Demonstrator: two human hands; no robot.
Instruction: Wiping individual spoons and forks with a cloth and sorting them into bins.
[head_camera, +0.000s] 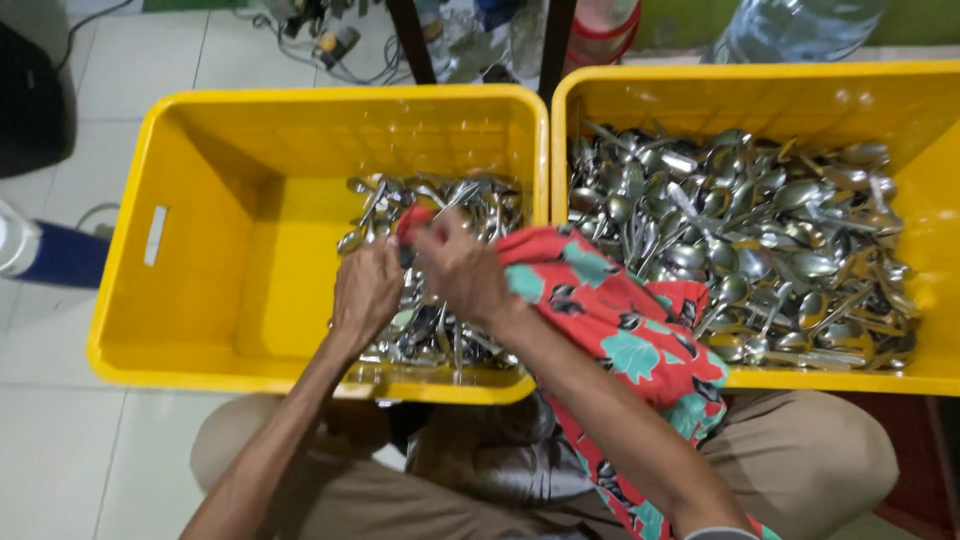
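We see both hands working together over the left yellow crate. The left hand is closed around a piece of cutlery whose shape we cannot make out – the fingers hide it. The right hand is pinched shut on the end of a red floral cloth, pressing that cloth against whatever the left hand holds; in our judgement the two grips oppose each other so the item can be rubbed between them.

The cloth trails back from the right-hand pinch, along the forearm and down to the lap, which keeps its bulk out of the crates.

Directly beneath the grip lies a smaller heap of spoons and forks, bunched against the near right corner of the left crate. Just right of the grip, past the two touching crate walls, the right yellow crate holds a much larger pile of cutlery – within easy reach of the right hand
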